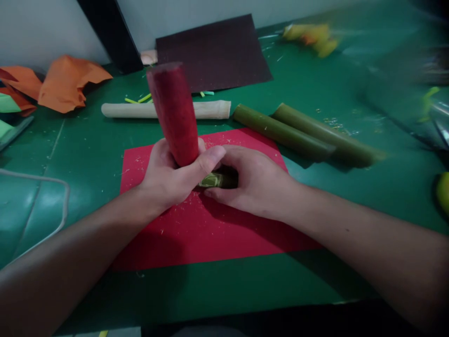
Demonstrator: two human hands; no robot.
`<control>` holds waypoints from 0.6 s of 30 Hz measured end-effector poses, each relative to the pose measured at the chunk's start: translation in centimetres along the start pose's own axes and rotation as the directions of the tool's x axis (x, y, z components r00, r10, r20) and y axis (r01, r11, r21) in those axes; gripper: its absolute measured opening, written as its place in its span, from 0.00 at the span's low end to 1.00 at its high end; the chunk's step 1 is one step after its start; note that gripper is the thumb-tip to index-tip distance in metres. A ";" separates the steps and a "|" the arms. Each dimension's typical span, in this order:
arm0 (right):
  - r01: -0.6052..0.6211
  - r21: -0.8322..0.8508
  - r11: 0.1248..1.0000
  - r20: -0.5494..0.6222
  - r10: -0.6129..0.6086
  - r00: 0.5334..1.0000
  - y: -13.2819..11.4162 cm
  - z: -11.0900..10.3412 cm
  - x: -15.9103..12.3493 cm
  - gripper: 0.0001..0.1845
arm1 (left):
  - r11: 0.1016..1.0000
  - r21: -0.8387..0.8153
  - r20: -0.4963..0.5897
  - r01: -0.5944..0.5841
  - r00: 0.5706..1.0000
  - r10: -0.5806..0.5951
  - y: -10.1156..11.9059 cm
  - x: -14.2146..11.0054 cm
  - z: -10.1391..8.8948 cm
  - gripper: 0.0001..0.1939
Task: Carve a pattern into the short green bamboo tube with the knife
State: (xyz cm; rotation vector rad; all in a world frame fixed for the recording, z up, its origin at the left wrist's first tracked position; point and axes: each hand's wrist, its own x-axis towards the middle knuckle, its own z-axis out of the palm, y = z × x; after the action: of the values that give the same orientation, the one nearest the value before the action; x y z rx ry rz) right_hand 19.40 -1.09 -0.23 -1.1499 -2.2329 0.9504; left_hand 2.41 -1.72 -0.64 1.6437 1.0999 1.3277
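Observation:
My left hand (171,173) is wrapped round a thick red handle (175,114) that stands nearly upright and widens to a flat top. Whatever is at the handle's lower end is hidden behind my fingers. My right hand (256,180) grips a short green bamboo piece (222,179) with its thumb in front. Pale scratched lines show on the bamboo between my two hands. My left thumb lies just above the piece, close to my right fingers. Beneath both hands is a red sheet (210,238) sprinkled with fine pale shavings.
Behind the sheet lies a peeled pale bamboo length (212,110). Two green bamboo tubes (284,131) rest to its right. A dark brown sheet (213,54) lies at the back. Crumpled orange paper (70,84) sits far left, and a blurred yellow object (310,38) lies at back right.

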 end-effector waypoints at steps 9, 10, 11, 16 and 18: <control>0.056 -0.013 0.998 -0.049 -0.057 0.997 0.5 0.2 0.0 0.08 | 0.982 0.191 0.008 0.004 1.000 -0.006 0.7 -0.1 0.2 0.19; 0.079 -0.013 0.997 -0.044 -0.079 0.996 0.6 0.3 0.0 0.08 | 0.979 0.202 -0.008 -0.010 1.000 0.012 0.7 -0.2 0.3 0.18; 0.102 -0.014 0.995 -0.038 -0.103 0.994 0.7 0.3 0.0 0.09 | 0.977 0.211 -0.044 -0.023 0.998 0.033 0.7 -0.2 0.4 0.18; 0.095 -0.058 0.994 -0.008 -0.096 0.995 0.7 0.2 0.0 0.13 | 0.981 0.192 -0.285 -0.005 0.957 0.061 0.4 0.3 1.3 0.15; 0.042 -0.062 0.997 -0.002 -0.042 0.999 0.6 0.1 0.0 0.12 | 0.991 0.135 -0.281 0.005 0.959 0.034 0.3 0.6 1.4 0.16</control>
State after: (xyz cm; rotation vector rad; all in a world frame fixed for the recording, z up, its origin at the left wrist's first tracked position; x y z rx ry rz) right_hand 19.61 -0.91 -0.72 -1.1250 -2.2893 0.8680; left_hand 3.85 -1.29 -0.42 1.5921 1.3738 1.5631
